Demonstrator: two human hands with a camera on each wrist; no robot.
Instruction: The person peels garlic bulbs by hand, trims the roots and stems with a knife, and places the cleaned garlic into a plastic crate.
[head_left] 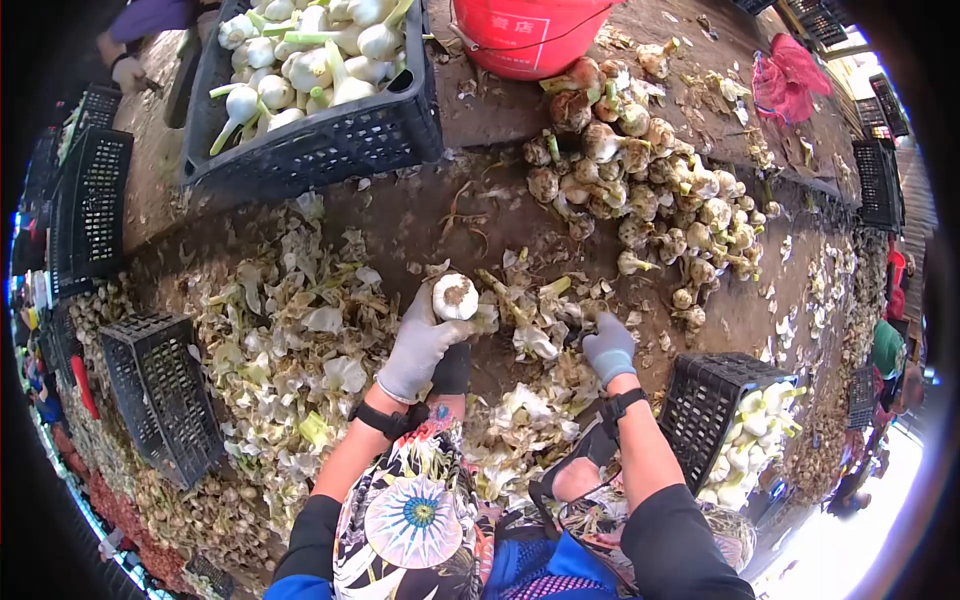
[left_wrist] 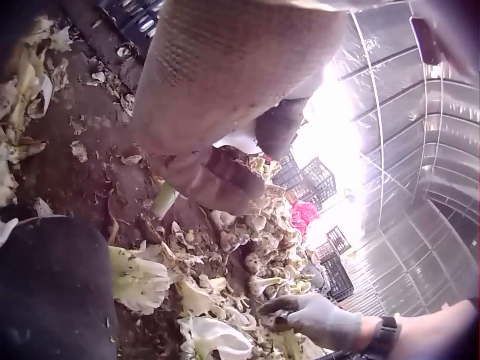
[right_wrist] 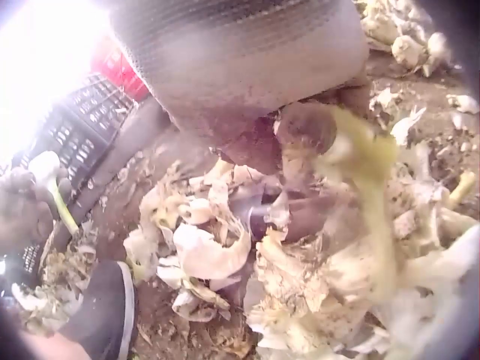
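In the head view my left hand (head_left: 415,350), in a pale glove, grips a white garlic bulb (head_left: 456,297) with its brown root end facing up. A cut green stalk (left_wrist: 163,201) sticks out below the fingers in the left wrist view, where the glove hides most of the bulb. My gloved right hand (head_left: 608,348) is apart from the bulb, low over the heap of peelings (head_left: 535,425). Beside its thumb, in the right wrist view, a yellowish strip of peel (right_wrist: 367,172) shows blurred. I cannot tell whether its dark-stained fingers hold anything.
A black crate (head_left: 310,150) of cleaned garlic stands ahead on the left, beside a red bucket (head_left: 520,35). Unpeeled garlic (head_left: 650,190) lies heaped ahead on the right. Smaller black crates stand at left (head_left: 165,395) and right (head_left: 725,400), the right one with white bulbs.
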